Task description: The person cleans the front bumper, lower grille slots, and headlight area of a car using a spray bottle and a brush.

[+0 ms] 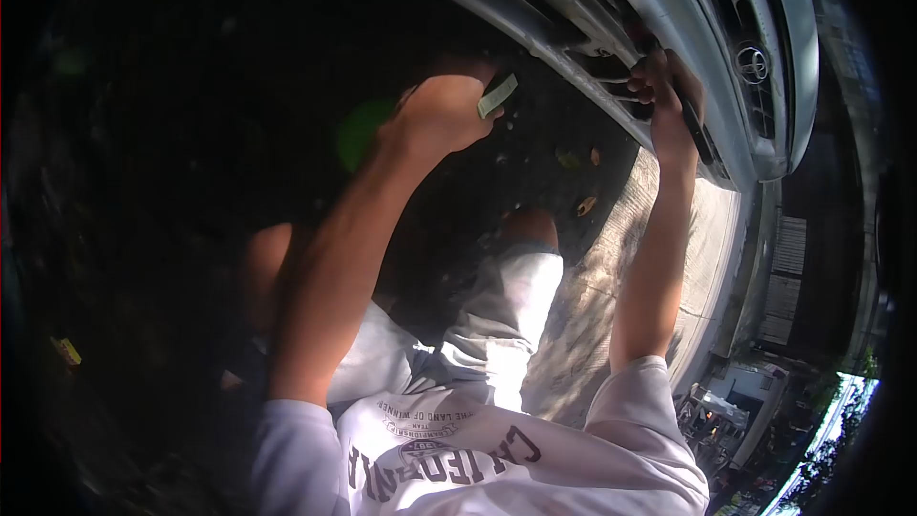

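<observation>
My left hand [444, 110] is closed over the dark ground. It grips a small dark object with a pale green-yellow strip [498, 96]; the rest is hidden in the hand and shadow, so its kind cannot be told. My right hand [671, 86] is up at the car's front bumper [573, 72], fingers wrapped round a long black-handled tool [694, 129]. The handle slants down past the wrist. The tool's reddish-dark far end lies close to the lower grille opening; I cannot tell whether it touches.
The silver car front, with its Toyota badge [752, 64] and upper grille, fills the upper right. Dry leaves [586, 205] lie on shaded ground near my knee. A sunlit concrete strip [597, 296] runs at the right. A small yellow item [67, 352] lies far left.
</observation>
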Demonstrator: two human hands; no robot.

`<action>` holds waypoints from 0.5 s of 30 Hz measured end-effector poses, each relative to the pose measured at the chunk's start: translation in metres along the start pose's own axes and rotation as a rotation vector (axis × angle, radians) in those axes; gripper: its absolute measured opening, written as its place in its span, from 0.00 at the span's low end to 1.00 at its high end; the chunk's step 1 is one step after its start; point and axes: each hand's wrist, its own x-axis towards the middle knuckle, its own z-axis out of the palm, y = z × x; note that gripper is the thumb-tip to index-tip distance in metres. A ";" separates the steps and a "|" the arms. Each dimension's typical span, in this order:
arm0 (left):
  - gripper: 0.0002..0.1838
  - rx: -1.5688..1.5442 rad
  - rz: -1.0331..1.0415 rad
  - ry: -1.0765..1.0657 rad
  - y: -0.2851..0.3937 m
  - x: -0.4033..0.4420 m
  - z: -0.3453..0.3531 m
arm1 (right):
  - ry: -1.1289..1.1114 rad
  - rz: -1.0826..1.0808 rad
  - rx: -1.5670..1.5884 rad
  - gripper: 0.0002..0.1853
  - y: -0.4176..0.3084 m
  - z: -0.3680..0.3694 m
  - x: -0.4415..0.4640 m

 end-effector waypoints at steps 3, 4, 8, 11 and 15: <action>0.29 -0.029 0.042 0.021 0.003 -0.008 0.001 | 0.001 -0.045 -0.019 0.18 -0.002 0.013 0.003; 0.28 -0.085 0.124 0.119 -0.005 -0.006 0.010 | 0.019 -0.148 0.018 0.18 -0.009 0.028 0.007; 0.27 -0.095 0.069 0.116 -0.001 -0.009 0.009 | -0.117 -0.136 -0.085 0.20 -0.027 0.025 0.021; 0.25 0.029 0.058 0.059 0.000 -0.008 0.004 | -0.129 -0.002 -0.198 0.21 0.002 -0.024 0.004; 0.23 -0.083 0.130 0.165 -0.006 -0.006 0.010 | -0.082 -0.026 -0.128 0.21 -0.027 0.008 0.016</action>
